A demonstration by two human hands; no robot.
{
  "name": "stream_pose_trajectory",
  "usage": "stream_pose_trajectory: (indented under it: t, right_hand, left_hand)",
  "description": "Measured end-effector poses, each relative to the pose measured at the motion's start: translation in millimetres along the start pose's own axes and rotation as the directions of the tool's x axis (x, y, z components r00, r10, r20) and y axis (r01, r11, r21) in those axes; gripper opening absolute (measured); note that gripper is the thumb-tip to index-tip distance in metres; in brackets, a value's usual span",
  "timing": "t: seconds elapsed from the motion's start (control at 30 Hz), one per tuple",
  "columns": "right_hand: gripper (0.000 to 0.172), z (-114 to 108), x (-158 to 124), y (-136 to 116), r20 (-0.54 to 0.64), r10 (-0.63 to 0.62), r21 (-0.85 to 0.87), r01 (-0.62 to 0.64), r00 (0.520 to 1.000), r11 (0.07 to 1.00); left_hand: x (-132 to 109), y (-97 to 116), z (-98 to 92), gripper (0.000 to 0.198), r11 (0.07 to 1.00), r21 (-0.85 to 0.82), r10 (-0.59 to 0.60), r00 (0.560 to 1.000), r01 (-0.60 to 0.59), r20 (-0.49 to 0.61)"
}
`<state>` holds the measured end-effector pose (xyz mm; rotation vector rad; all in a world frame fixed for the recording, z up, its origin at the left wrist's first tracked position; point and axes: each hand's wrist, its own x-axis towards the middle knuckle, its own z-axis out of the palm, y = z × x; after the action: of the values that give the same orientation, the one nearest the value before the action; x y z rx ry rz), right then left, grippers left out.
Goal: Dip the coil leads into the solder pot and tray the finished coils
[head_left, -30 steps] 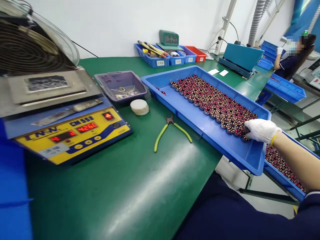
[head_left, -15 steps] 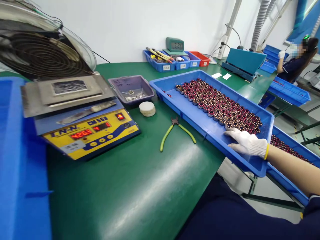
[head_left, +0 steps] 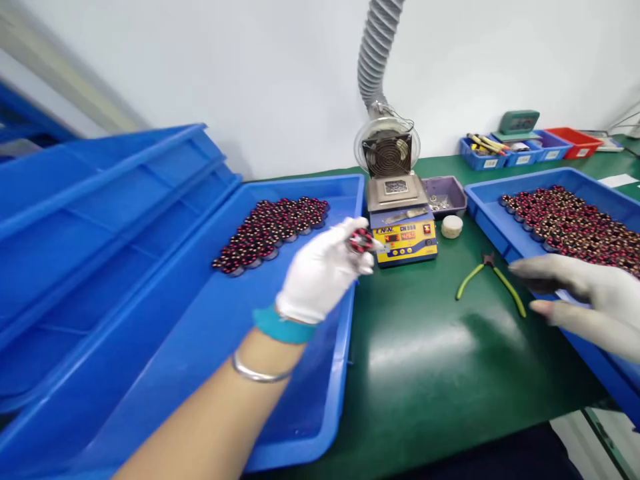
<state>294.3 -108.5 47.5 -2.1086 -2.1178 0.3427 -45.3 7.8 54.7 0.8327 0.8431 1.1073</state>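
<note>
Bench [head_left: 425,340], green-topped, spreads between your left grip [head_left: 320,273] and your right grip [head_left: 595,300]. Below your left grip lies a blue tray [head_left: 165,373], with nested blue trays [head_left: 100,193] farther left. Another tray [head_left: 510,233] sits beside and beyond your right grip. Packed red-and-black wound parts fill the far part of each: one group [head_left: 275,230] just left of and beyond your left grip, the other [head_left: 585,233] beyond your right. Your right grip has thumb and fingers apart; you can't tell whether it touches its tray. Right of your left grip stands a yellow-fronted unit [head_left: 405,243], with a purple bin [head_left: 453,189] behind and to its right. Green-handled pliers [head_left: 488,261] lie spread just left of your right grip, a white round block [head_left: 452,227] beyond them. Smallest, one wound part [head_left: 361,241] is clamped in your left grip's fingertips.
</note>
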Motion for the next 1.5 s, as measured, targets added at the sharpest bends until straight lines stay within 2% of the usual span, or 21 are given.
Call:
stream_pose_trajectory:
  t: [0.03, 0.13, 0.2, 0.23, 0.33, 0.4, 0.47, 0.57, 0.67, 0.8, 0.9, 1.0, 1.1, 1.17, 1.27, 1.3, 1.37, 1.43, 1.5]
  right_hand:
    - [0.053, 0, 12, -27, -0.012, -0.05, 0.081, 0.051, 0.999, 0.995]
    - [0.063, 11, 48, -94, -0.072, -0.172, 0.255, 0.185, 0.982, 0.949]
    - [0.063, 25, 68, -115, -0.086, -0.246, 0.383, 0.26, 0.965, 0.886]
    - [0.056, 33, 76, -119, -0.08, -0.281, 0.452, 0.286, 0.957, 0.845]
    - [0.028, 51, 87, -114, -0.067, -0.344, 0.585, 0.316, 0.937, 0.747]
    - [0.018, 56, 87, -107, -0.079, -0.33, 0.619, 0.306, 0.941, 0.724]
    - [0.017, 56, 85, -102, -0.083, -0.284, 0.633, 0.271, 0.955, 0.725]
    - [0.021, 54, 84, -102, -0.048, -0.229, 0.653, 0.204, 0.972, 0.73]
    - [0.024, 55, 85, -103, -0.006, -0.232, 0.673, 0.175, 0.973, 0.719]
    - [0.035, 56, 86, -101, 0.024, -0.281, 0.689, 0.187, 0.96, 0.7]
    - [0.034, 57, 83, -101, -0.043, -0.348, 0.617, 0.299, 0.937, 0.728]
    - [0.027, 56, 78, -103, -0.157, -0.38, 0.512, 0.404, 0.911, 0.758]
    - [0.016, 54, 75, -104, -0.216, -0.407, 0.472, 0.46, 0.887, 0.752]
    - [0.01, 52, 76, -102, -0.226, -0.402, 0.512, 0.459, 0.887, 0.726]
    - [0.004, 48, 82, -98, -0.202, -0.328, 0.612, 0.381, 0.923, 0.693]
    - [0.006, 47, 84, -97, -0.164, -0.306, 0.627, 0.339, 0.938, 0.702]
    - [0.03, 46, 86, -95, -0.047, -0.301, 0.6, 0.268, 0.952, 0.754]
    - [0.05, 46, 85, -95, 0.071, -0.314, 0.527, 0.232, 0.947, 0.817]
    - [0.052, 45, 84, -97, 0.123, -0.325, 0.465, 0.235, 0.938, 0.854]
  left_hand:
    - [-2, -11, 6.2, 0.023, 0.999, -0.006, -0.038, 0.997, 0.039, 0.072]
    - [-5, -41, 18.4, 0.037, 0.994, 0.039, -0.11, 0.975, 0.105, 0.193]
    - [-4, -54, 19.1, 0.044, 0.989, 0.074, -0.146, 0.955, 0.131, 0.258]
    - [-4, -57, 18.1, 0.046, 0.984, 0.097, -0.169, 0.943, 0.146, 0.288]
    - [-4, -59, 16.1, 0.05, 0.966, 0.178, -0.239, 0.91, 0.187, 0.34]
    - [-6, -58, 17.8, 0.051, 0.954, 0.223, -0.27, 0.897, 0.2, 0.351]
    - [-9, -58, 21.0, 0.055, 0.944, 0.284, -0.264, 0.901, 0.168, 0.344]
    - [-13, -62, 24.6, 0.062, 0.885, 0.464, -0.176, 0.947, 0.033, 0.268]
    - [-14, -68, 23.9, 0.056, 0.791, 0.608, -0.062, 0.979, -0.07, 0.193]
    - [-11, -74, 19.1, 0.051, 0.743, 0.654, 0.027, 0.983, -0.142, 0.184]
    - [-11, -74, 17.9, 0.058, 0.702, 0.7, 0.035, 0.987, -0.134, 0.155]
    - [-12, -72, 20.1, 0.064, 0.67, 0.735, 0.005, 0.99, -0.107, 0.14]
    - [-14, -70, 22.6, 0.063, 0.632, 0.769, -0.024, 0.989, -0.097, 0.145]
    - [-14, -68, 23.3, 0.063, 0.605, 0.791, -0.041, 0.989, -0.089, 0.142]
    - [-15, -68, 23.4, 0.066, 0.562, 0.824, -0.049, 0.992, -0.069, 0.116]
    - [-16, -68, 23.4, 0.067, 0.549, 0.834, -0.05, 0.993, -0.063, 0.108]
    - [-16, -68, 23.7, 0.067, 0.53, 0.845, -0.05, 0.993, -0.065, 0.108]
    - [-16, -68, 24.2, 0.066, 0.522, 0.85, -0.052, 0.992, -0.069, 0.113]
    - [-16, -67, 24.7, 0.064, 0.519, 0.853, -0.055, 0.993, -0.062, 0.106]
